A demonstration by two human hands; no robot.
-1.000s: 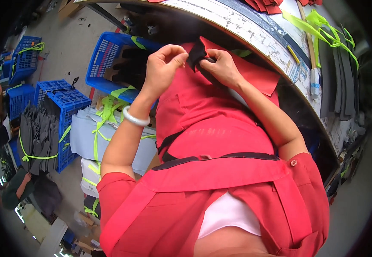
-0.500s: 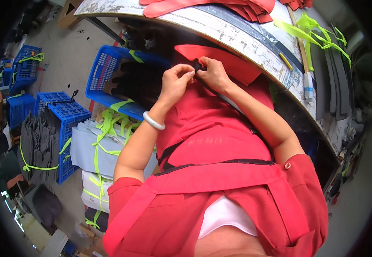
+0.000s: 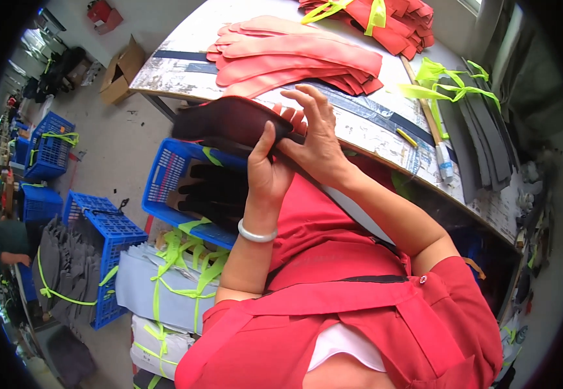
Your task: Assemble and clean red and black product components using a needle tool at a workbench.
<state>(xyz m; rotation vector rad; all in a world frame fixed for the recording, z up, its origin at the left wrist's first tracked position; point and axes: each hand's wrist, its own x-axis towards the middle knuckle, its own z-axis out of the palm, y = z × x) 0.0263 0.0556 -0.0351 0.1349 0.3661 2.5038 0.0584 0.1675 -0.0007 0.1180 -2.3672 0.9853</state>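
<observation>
In front of my body I hold up a long red-and-black glove, its dark lining turned toward me and a thin red edge along the top. My left hand, with a pale bangle at the wrist, is closed on the glove's near end, thumb up against the black cloth. At the same end, my right hand has its thumb on the dark cloth, the upper fingers bent and raised. The place where its lower fingers grip is partly hidden. Several red gloves lie stacked on the table just beyond.
The white worn table carries another tied red stack, grey strips, a yellow pen and a brush-like tool. Left of me stand a blue basket with black pieces and a tied pale-blue bundle.
Both hands have risen from near my lap toward the table edge, lifting the glove. Its black side now shows, swung out to the left. The view has tilted up, showing more table.
</observation>
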